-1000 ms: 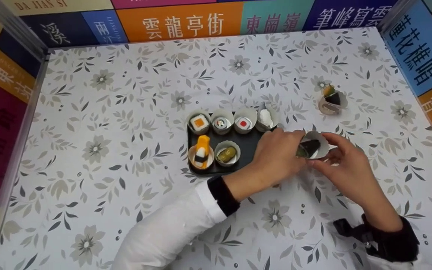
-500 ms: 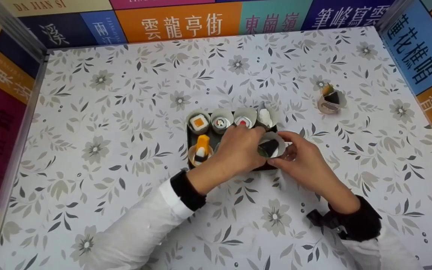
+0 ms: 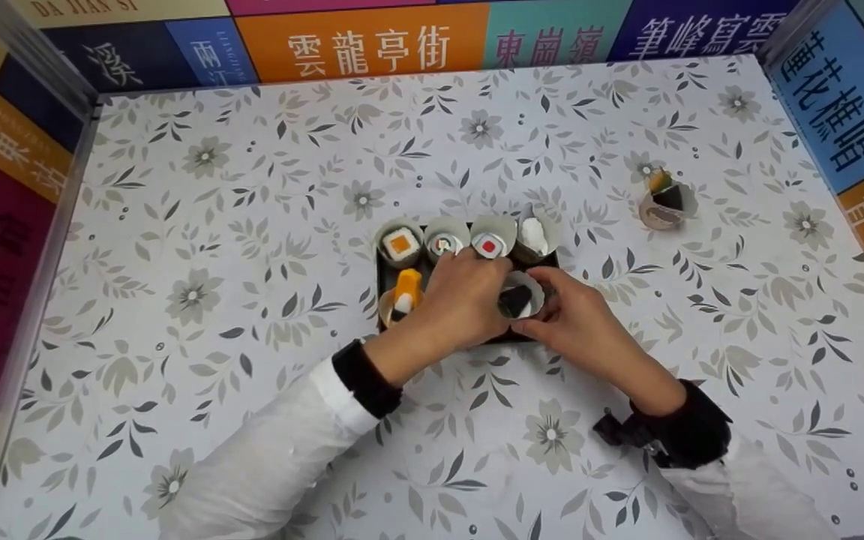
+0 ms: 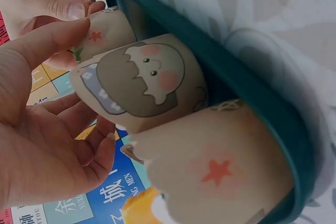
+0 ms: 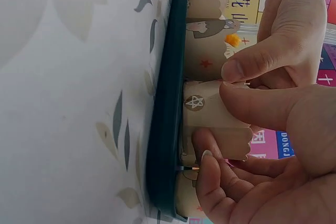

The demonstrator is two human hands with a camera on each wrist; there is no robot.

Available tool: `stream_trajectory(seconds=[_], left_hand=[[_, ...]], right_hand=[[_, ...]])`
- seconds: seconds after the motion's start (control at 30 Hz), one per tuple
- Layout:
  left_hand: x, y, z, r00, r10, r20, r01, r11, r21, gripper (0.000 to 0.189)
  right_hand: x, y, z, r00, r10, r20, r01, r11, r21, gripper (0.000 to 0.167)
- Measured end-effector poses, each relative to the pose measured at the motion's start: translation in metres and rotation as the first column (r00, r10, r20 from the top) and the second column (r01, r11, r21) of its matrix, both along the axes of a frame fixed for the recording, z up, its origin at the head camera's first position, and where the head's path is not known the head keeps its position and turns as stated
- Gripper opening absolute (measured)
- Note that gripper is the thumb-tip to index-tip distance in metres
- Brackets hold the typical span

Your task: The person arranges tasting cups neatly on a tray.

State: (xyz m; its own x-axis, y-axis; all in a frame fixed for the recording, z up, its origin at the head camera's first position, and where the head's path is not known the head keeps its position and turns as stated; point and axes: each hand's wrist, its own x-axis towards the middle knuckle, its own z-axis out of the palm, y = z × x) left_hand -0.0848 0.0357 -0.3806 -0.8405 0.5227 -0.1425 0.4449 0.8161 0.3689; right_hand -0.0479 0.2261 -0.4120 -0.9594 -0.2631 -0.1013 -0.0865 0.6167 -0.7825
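A paper cup [image 3: 520, 298] with a dark seaweed roll sits low over the front right of a black tray [image 3: 385, 276]. My right hand [image 3: 542, 304] pinches its wall between thumb and fingers. My left hand [image 3: 493, 294] lies over the tray's front middle with a curled fingertip on the same cup. In the right wrist view the pinched cup [image 5: 215, 114] bears a star and stands against the tray [image 5: 168, 108]. The left wrist view shows a face-printed cup [image 4: 136, 82] and a red-star cup [image 4: 220, 171] inside the tray rim [image 4: 252, 93].
Four filled cups line the tray's back row, from the orange-topped one [image 3: 400, 244] to the white one [image 3: 533, 236]. An orange nigiri cup [image 3: 404, 296] stands front left. A lone cup [image 3: 664, 202] lies off to the right. Signboard walls [image 3: 372, 45] enclose the floral tablecloth.
Both hands have carried the seaweed-roll cup leftward, from beside the tray's right edge to its front right part. The left hand now covers the green-filled cup.
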Motion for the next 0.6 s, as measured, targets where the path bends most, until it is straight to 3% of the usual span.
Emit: stream_trajectory(seconds=[0.3, 0.6], left_hand=[[-0.0002, -0.0024, -0.0043, 1.000, -0.014, 0.000, 0.014, 1.000, -0.006, 0.035], [-0.0040, -0.0085, 0.0004, 0.999, -0.028, 0.035, 0.029, 0.999, -0.037, 0.039]], right_hand=[[-0.0002, -0.0018, -0.0055, 0.999, 0.007, 0.041, -0.006, 1.000, -0.012, 0.069], [0.0009, -0.0023, -0.0076, 0.999, 0.019, 0.042, -0.018, 1.000, -0.015, 0.067]])
